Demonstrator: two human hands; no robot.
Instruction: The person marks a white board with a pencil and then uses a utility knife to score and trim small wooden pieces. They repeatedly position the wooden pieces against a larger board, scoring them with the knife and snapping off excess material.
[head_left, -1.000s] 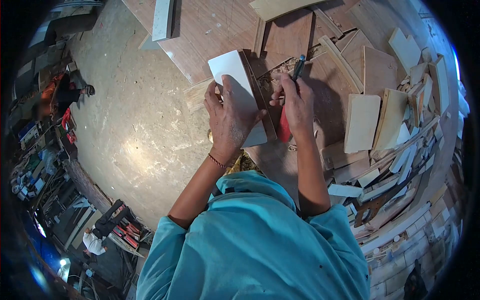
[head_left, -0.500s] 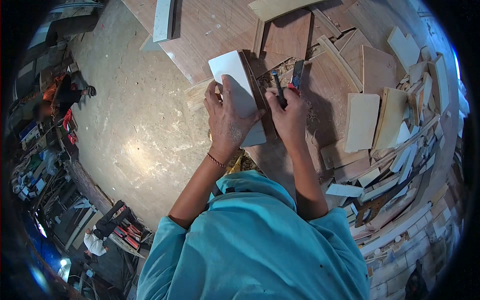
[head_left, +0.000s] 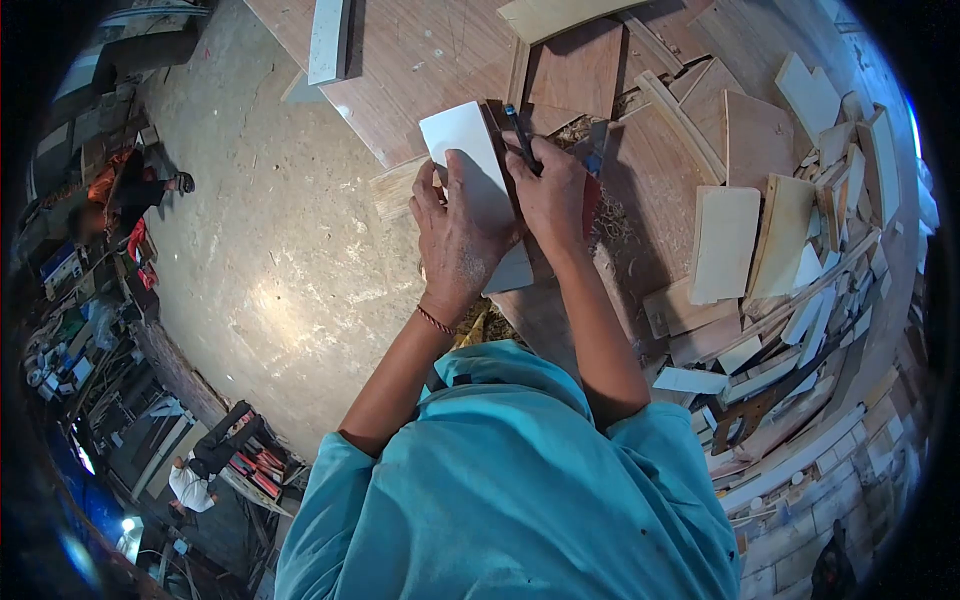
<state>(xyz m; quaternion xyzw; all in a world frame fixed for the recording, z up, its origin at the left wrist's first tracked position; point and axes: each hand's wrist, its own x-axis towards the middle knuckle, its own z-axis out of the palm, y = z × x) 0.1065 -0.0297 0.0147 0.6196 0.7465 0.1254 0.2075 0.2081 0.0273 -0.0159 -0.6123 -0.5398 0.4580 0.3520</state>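
Right hand [head_left: 550, 195] has shifted toward the centre of the frame and is now close against the right long edge of the white board [head_left: 465, 140], grasping a dark pen-like tool [head_left: 521, 138] with its blue end toward the top of the frame. This brings the tool beside the board; its other end is hidden, so contact with the board cannot be confirmed. Left hand [head_left: 452, 240] remains spread over the board, appearing to steady it. Board position: slanting, centre of frame, near the left edge of the tabletop [head_left: 395, 95], a dark brown strip [head_left: 496, 120] alongside. A red object [head_left: 591, 205] shows just beyond the right hand; whether it is also gripped cannot be told. Wood shavings [head_left: 618, 222] noted nearby.
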